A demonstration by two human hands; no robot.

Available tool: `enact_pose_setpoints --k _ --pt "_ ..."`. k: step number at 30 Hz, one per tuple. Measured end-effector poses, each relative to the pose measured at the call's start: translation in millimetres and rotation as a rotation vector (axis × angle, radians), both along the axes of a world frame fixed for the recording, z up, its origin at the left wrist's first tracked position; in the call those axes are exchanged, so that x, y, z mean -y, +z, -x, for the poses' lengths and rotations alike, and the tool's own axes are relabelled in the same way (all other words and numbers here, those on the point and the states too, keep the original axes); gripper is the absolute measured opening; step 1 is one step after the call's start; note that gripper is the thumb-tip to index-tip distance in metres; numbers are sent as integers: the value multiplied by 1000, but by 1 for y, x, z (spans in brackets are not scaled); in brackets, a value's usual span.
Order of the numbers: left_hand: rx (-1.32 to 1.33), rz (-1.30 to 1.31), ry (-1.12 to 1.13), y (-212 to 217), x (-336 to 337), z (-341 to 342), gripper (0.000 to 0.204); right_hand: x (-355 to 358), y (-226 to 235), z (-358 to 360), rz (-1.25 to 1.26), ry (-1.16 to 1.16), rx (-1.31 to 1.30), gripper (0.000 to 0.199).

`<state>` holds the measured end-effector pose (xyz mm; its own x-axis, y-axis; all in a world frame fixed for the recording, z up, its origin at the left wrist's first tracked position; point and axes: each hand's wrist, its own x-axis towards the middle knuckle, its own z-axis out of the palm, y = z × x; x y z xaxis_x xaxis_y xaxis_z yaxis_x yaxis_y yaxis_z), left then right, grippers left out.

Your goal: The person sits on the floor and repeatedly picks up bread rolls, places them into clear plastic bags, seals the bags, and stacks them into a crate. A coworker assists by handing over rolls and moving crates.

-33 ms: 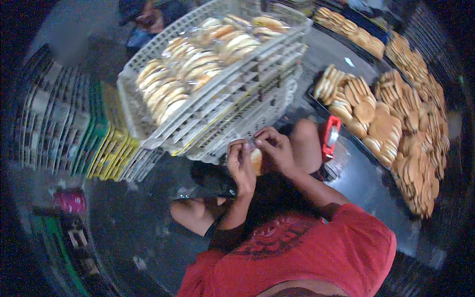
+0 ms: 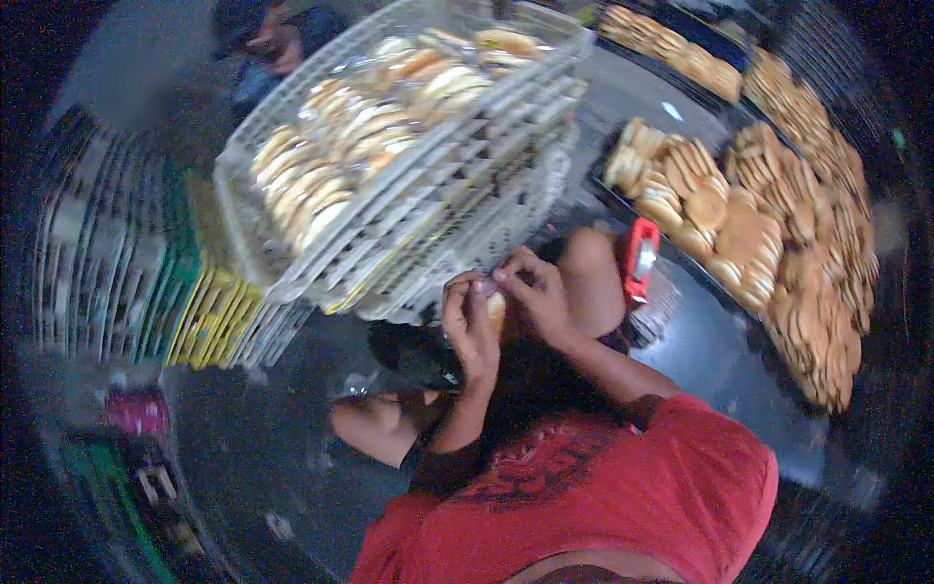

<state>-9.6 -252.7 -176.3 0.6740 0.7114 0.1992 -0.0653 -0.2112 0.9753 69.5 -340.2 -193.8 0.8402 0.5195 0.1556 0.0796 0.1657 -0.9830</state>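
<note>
Zero real change: left hand (image 2: 471,326) and right hand (image 2: 537,297) still pinching a bun (image 2: 496,313) by the crates' (image 2: 428,180) near edge, so it's unreleased.

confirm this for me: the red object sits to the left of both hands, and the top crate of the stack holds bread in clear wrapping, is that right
Not quite: the head view shows the red object to the right of both the left hand and the right hand. The top crate does hold bread in clear wrapping.
</note>
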Motion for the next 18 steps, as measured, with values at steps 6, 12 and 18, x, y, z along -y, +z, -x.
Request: enact_pose_setpoints --k 6,12,18 --pt "67 -154 -106 -28 34 -17 19 81 -53 -35 149 -356 98 6" --pt "40 -124 -215 -32 35 -18 25 229 -143 -95 753 -544 -201 30" --pt "33 -59 -231 -29 39 -23 22 242 -187 -77 427 -447 -344 28"
